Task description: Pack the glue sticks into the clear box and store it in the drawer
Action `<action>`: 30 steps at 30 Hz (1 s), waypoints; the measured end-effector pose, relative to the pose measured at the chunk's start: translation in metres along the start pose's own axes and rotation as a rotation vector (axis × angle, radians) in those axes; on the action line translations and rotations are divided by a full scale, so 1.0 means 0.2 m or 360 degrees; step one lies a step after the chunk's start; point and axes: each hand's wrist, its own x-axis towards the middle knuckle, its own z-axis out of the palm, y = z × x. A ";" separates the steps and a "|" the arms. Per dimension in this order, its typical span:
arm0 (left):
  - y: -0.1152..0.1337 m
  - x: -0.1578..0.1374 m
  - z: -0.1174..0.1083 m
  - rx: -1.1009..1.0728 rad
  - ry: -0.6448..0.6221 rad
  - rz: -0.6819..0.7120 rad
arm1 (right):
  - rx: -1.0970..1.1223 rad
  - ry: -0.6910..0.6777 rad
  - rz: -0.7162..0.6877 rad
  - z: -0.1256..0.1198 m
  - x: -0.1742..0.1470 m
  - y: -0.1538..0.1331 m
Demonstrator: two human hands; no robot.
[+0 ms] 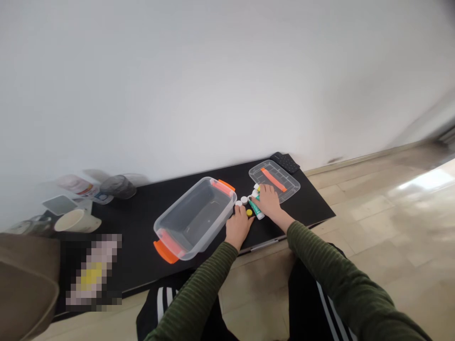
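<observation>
My left hand is at the right side of a clear plastic box with orange latches. Its fingers curl around a small yellow-capped container, and its fingertips reach a small white-topped one. A second white-topped container stands just beyond. My right hand is closed over a green and white squeeze tube, thumb against its side. A small yellow and white item shows by its fingertips. Both palms hide part of this group.
The box's clear lid with an orange strip lies at the right, near a black dotted pouch. On the left of the black table are a paper cup, a dark jar and a pink-labelled bottle. A wall rises behind.
</observation>
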 end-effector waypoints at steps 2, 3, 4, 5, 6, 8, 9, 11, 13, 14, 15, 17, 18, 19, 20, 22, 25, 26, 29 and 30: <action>0.00 0.01 0.00 -0.0013 0.0013 0.0011 | -0.0032 0.0050 0.0000 0.03 -0.02 -0.01; -0.01 0.02 0.00 -0.0022 0.0014 0.0014 | -0.0053 0.0070 -0.0002 0.04 -0.02 -0.01; -0.01 0.02 0.00 -0.0031 0.0014 0.0015 | -0.0075 0.0083 -0.0004 0.05 -0.03 -0.01; -0.01 0.01 0.00 -0.0039 0.0011 0.0013 | -0.0095 0.0086 -0.0007 0.05 -0.04 -0.01; -0.01 0.01 -0.01 -0.0047 0.0008 0.0014 | -0.0109 0.0075 -0.0012 0.05 -0.04 -0.01; -0.02 0.00 -0.01 -0.0068 -0.0003 0.0033 | -0.0117 0.0003 -0.0004 0.03 -0.05 -0.01; -0.02 -0.01 -0.02 -0.0079 -0.0011 0.0054 | -0.0113 -0.0058 0.0006 0.02 -0.05 -0.01; -0.04 -0.02 -0.02 -0.0098 -0.0032 0.0098 | -0.0107 -0.0178 0.0006 0.00 -0.06 0.00; -0.05 -0.03 -0.02 -0.0107 -0.0055 0.0120 | -0.0116 -0.0228 -0.0033 -0.01 -0.07 0.02; -0.06 -0.03 -0.02 -0.0109 -0.0064 0.0117 | -0.0123 -0.0222 -0.0063 -0.01 -0.08 0.02; -0.07 -0.03 -0.02 -0.0108 -0.0070 0.0106 | -0.0129 -0.0207 -0.0090 0.00 -0.09 0.03; -0.09 -0.02 -0.02 -0.0099 -0.0072 0.0086 | -0.0136 -0.0175 -0.0112 0.01 -0.11 0.03; -0.10 -0.02 -0.01 -0.0091 -0.0067 0.0077 | -0.0133 -0.0162 -0.0113 0.01 -0.11 0.03; -0.11 -0.02 -0.01 -0.0082 -0.0062 0.0065 | -0.0125 -0.0147 -0.0117 0.01 -0.12 0.03; -0.11 -0.02 -0.01 -0.0074 -0.0056 0.0055 | -0.0111 -0.0128 -0.0124 0.00 -0.12 0.03; -0.13 -0.02 -0.02 -0.0065 -0.0036 0.0035 | -0.0060 -0.0088 -0.0159 -0.03 -0.12 0.02; -0.15 -0.02 -0.03 -0.0069 -0.0018 0.0020 | 0.0063 -0.0056 -0.0254 -0.11 -0.10 0.01; -0.16 -0.03 -0.03 -0.0079 -0.0014 0.0027 | 0.0107 -0.0059 -0.0291 -0.14 -0.10 0.01; -0.17 -0.04 -0.05 -0.0157 -0.0002 0.0045 | 0.0218 -0.0111 -0.0411 -0.23 -0.11 0.00; -0.18 -0.04 -0.05 -0.0195 0.0007 0.0046 | 0.0247 -0.0137 -0.0447 -0.25 -0.12 0.00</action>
